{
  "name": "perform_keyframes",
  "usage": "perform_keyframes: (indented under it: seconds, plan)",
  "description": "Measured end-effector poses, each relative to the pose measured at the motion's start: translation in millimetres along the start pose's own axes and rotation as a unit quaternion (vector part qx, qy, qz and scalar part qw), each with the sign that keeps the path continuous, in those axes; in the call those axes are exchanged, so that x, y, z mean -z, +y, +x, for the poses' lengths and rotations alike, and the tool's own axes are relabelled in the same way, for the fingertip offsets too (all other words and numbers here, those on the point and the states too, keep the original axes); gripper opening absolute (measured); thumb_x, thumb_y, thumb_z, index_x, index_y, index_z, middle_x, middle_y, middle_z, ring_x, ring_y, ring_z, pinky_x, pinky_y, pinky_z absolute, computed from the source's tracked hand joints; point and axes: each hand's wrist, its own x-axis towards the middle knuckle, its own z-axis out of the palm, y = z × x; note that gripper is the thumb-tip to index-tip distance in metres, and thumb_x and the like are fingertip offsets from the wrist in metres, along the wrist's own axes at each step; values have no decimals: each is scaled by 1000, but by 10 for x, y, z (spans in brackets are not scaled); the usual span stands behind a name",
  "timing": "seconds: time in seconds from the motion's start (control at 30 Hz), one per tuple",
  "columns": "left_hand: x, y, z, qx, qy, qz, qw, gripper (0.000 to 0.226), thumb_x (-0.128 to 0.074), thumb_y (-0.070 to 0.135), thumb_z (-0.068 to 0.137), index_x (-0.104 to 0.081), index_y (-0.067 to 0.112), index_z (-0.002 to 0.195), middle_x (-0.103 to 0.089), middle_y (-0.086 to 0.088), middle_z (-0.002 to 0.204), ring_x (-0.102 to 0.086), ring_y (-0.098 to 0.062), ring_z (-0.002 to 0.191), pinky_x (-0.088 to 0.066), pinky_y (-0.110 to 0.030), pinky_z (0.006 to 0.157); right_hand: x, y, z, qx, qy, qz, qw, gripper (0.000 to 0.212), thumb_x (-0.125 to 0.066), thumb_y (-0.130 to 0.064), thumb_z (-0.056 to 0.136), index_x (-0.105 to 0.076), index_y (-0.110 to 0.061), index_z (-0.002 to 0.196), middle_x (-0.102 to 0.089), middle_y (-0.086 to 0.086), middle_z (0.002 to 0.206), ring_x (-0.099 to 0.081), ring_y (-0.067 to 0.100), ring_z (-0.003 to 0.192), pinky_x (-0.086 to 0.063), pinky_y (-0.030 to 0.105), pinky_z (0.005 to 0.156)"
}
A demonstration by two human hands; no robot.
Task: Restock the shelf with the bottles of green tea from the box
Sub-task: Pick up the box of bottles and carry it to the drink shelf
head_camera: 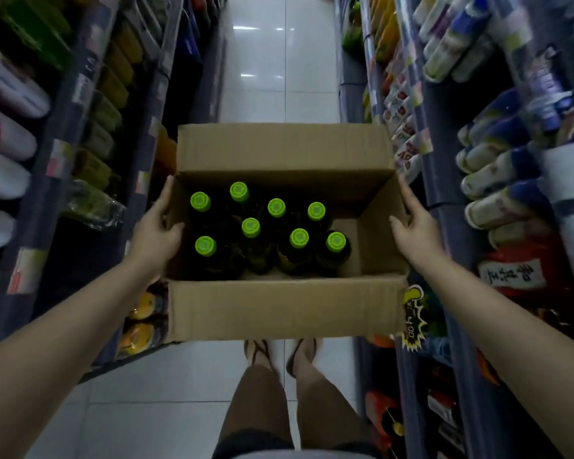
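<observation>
- Cardboard box (285, 309) is the landmark: open-topped, flaps out front & back, carried in the aisle above the person's feet.
- Left hand (154, 235) pressed flat on box's left wall, thumb hooked over the rim; fingers (166, 197) spread along the cardboard, holding the box.
- Right hand (415, 223) mirrors it on the right wall, fingers extended against the side, thumb inside the edge. Both grips are squeeze holds, nothing seen under the base.
- Green tea bottles (251, 228): eight lime-green caps visible, upright, bunched in the box's left & middle; right part of box floor is bare.
- Shelves (90, 94) run along both sides of the box, stocked w/ bottles & packs; which slot takes the tea I can't tell, image is blurred at the edges.
- Stage, prob.: box not yet set down, no bottle out yet.
- Risks:
  - Load sits off-centre twd the left wall, so the box may tip that way & slide out of a side squeeze.
  - Thin walls can bow under palm pressure, loosening the hold.
  - Loose bottles w/ free space to the right could topple if the box tilts.
  - Aisle is narrow; flaps could snag shelf stock.
</observation>
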Motion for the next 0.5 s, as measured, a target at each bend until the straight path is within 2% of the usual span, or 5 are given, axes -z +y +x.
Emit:
perform_keyframes:
  seconds: [0.07,0.17,0.27,0.4,0.5]
  plan:
    - [-195,-207,232,22,-6,2,1000,78,-54,5,91,-24,58,140,-51,13,126,-53,-12,118,-41,-23,92,-183,195,231,-11,-13,-5,1000,74,-51,-5,93,-24,-55,140,-46,-10,140,-51,13,123,-45,38,103]
    - [-538,-519,635,43,-26,7,999,78,-51,1,92,-24,55,141,-52,9,128,-52,-14,119,-42,-31,100,-543,599,594,-35,-23,-21,999,77,-51,-5,92,-21,-57,140,-43,-2,147,-44,20,132,-42,40,106]
    - [-938,-917,1014,51,-35,7,998,81,-49,-5,90,-27,57,138,-51,9,129,-52,-15,121,-40,-37,106,-957,1046,865,-48,-9,-27,998,71,-50,-1,92,-25,-40,146,-47,-15,132,-48,9,118,-39,16,90]
    - [-1476,-1662,1558,48,-43,39,997,90,-55,-2,85,-26,74,124,-54,12,124,-56,-17,120,-44,-44,105,-1532,1830,1204,-72,2,-37,997,71,-52,0,91,-26,-37,146,-56,2,131,-53,17,118,-41,25,93]
    - [-1883,-2122,1797,56,-48,57,996,86,-54,1,86,-25,66,133,-56,10,120,-57,-19,117,-44,-40,103,-1905,2335,1461,-85,2,-41,996,70,-51,-2,91,-25,-36,147,-53,5,136,-50,21,123,-37,27,97]
